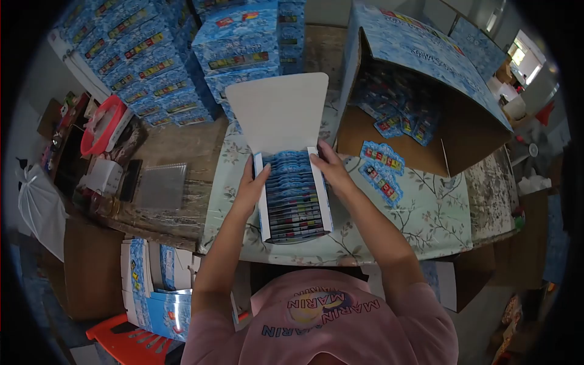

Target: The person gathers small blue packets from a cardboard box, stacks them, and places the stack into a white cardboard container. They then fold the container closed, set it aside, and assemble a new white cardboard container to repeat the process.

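Note:
An open display box with its white lid raised stands on the floral tablecloth. Inside it, blue packets are lined up in a tight row from back to front. My left hand grips the box's left side, thumb at the rim. On the opposite side my right hand holds the right wall, its thumb over the edge. Two loose packets lie on the cloth to the right of the box. More packets spill inside a large carton lying on its side.
Stacked blue boxes rise at the back left and back centre. On the left of the table are a notebook, a phone and a red basket. Flattened cartons rest on a red chair below left.

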`<state>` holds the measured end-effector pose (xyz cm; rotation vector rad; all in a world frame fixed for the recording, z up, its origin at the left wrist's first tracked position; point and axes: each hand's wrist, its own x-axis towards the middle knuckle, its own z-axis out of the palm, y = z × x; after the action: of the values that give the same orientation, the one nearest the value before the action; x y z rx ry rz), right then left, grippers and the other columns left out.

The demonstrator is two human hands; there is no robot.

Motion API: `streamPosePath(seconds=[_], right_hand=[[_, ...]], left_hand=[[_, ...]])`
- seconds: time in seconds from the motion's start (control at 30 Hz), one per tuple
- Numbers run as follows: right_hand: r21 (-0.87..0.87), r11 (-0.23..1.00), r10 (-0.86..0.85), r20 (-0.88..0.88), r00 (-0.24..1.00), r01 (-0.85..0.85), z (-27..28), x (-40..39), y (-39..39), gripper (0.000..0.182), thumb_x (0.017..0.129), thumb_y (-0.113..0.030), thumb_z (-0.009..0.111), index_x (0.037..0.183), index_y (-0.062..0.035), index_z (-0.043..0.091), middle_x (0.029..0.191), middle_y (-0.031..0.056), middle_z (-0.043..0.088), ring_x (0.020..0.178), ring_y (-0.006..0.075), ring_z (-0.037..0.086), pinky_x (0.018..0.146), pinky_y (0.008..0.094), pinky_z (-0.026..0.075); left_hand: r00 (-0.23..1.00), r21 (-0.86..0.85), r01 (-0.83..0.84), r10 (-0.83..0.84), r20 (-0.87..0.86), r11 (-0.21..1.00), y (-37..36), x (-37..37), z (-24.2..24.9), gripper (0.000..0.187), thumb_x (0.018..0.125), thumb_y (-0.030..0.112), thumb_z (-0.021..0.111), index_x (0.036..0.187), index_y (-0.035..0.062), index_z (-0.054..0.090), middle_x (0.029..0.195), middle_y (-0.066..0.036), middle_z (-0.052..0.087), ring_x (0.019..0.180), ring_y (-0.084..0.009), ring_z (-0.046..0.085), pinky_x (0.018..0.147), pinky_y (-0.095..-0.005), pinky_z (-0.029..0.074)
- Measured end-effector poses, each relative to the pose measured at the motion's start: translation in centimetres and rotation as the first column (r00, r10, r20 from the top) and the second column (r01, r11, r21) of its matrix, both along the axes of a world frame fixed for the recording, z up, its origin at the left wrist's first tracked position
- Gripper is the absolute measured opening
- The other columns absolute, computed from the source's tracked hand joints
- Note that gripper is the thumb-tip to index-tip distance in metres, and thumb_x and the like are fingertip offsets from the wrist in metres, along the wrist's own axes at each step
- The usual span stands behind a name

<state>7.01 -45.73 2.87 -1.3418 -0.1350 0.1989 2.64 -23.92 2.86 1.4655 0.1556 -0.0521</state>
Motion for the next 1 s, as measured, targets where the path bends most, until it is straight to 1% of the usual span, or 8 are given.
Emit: streamPosePath(seconds=[0.13,0.23,0.3,0.37,0.47,0.57,0.7,1.0], right_hand=[[0.207,0.978,0.045,-0.077,0.996,-0.028,-1.9,3.8,-0.6,0.019,0.088,-0.008,0.059,0.105,-0.002,0.063,0.098,0.0066,0.065,0.1,0.0196,0.057,0.092,0.0301,0.043],[-0.387,0.922,0.152,0.418,0.896,0.025,-0.6,2.6,-2.5,0.02,0.087,-0.001,0.053,0.101,-0.0046,0.068,0.116,0.0072,0.063,0.13,0.025,0.039,0.107,0.0368,0.03],[-0.59,0.806,0.317,0.494,0.809,0.044,1.0,0.8,-4.0,0.022,0.087,-0.003,0.054,0.105,-0.0068,0.066,0.12,0.0071,0.061,0.133,0.0264,0.036,0.108,0.0394,0.028],[-0.753,0.653,0.486,0.497,0.719,0.079,2.6,-2.6,-4.6,0.026,0.087,-0.005,0.055,0.11,-0.009,0.065,0.124,0.007,0.059,0.135,0.0278,0.032,0.109,0.0421,0.026],[-0.869,0.494,0.655,0.4,0.641,0.037,4.4,-8.9,-4.6,0.055,0.08,-0.036,0.068,0.127,-0.0119,0.054,0.139,0.0074,0.046,0.135,0.0305,0.032,0.109,0.05,0.022],[-0.856,0.511,0.626,0.434,0.648,0.079,3.8,-11.5,-4.3,0.062,0.075,-0.037,0.073,0.128,-0.0107,0.053,0.14,0.0074,0.044,0.134,0.03,0.032,0.108,0.0494,0.025],[-0.796,0.561,0.573,0.572,0.587,0.228,2.0,-11.7,-3.8,0.064,0.07,-0.029,0.077,0.127,-0.0113,0.054,0.139,0.0067,0.045,0.132,0.0273,0.036,0.105,0.0461,0.032],[-0.719,0.647,0.53,0.664,0.527,0.255,1.9,-11.5,-3.8,0.048,0.068,-0.026,0.077,0.112,-0.0128,0.064,0.125,0.0018,0.058,0.121,0.0236,0.05,0.099,0.0432,0.041]], left_hand=[[0.974,-0.11,-0.036,0.059,0.217,0.993,1.2,3.7,-1.5,0.044,0.091,0.008,0.055,0.132,0.0008,0.043,0.131,-0.011,0.05,0.121,-0.0195,0.045,0.102,-0.0301,0.033],[0.93,-0.121,0.029,0.018,0.367,0.992,2.5,2.7,-1.6,0.03,0.086,-0.006,0.05,0.111,0.0037,0.064,0.126,-0.01,0.057,0.13,-0.0224,0.039,0.106,-0.0336,0.031],[0.798,0.531,0.049,-0.353,0.488,0.846,4.3,1.1,-2.3,0.039,0.082,-0.01,0.048,0.112,0.0089,0.064,0.131,-0.009,0.053,0.133,-0.0271,0.036,0.108,-0.0383,0.03],[0.832,0.538,0.134,-0.389,0.396,0.832,4.1,-2.6,1.2,0.038,0.081,-0.004,0.051,0.113,0.0123,0.065,0.128,-0.009,0.056,0.134,-0.0314,0.033,0.108,-0.0441,0.029],[0.753,0.734,0.276,-0.615,0.236,0.621,3.1,-8.0,4.8,0.037,0.083,0.013,0.061,0.12,0.0076,0.06,0.132,-0.011,0.052,0.136,-0.0332,0.029,0.108,-0.0468,0.027],[0.757,0.918,0.121,-0.633,0.161,0.378,1.0,-11.5,4.8,0.067,0.079,0.031,0.068,0.136,0.0068,0.042,0.147,-0.011,0.033,0.137,-0.0356,0.025,0.106,-0.0534,0.026],[0.746,0.963,-0.029,-0.635,0.2,0.269,0.1,-11.6,4.5,0.065,0.076,0.029,0.07,0.132,0.0073,0.047,0.141,-0.011,0.041,0.133,-0.0336,0.033,0.104,-0.0494,0.033],[0.668,0.937,-0.158,-0.665,0.333,0.31,0.3,-11.9,3.3,0.057,0.074,0.021,0.071,0.126,0.0057,0.053,0.133,-0.01,0.05,0.128,-0.0265,0.042,0.101,-0.0449,0.039]])
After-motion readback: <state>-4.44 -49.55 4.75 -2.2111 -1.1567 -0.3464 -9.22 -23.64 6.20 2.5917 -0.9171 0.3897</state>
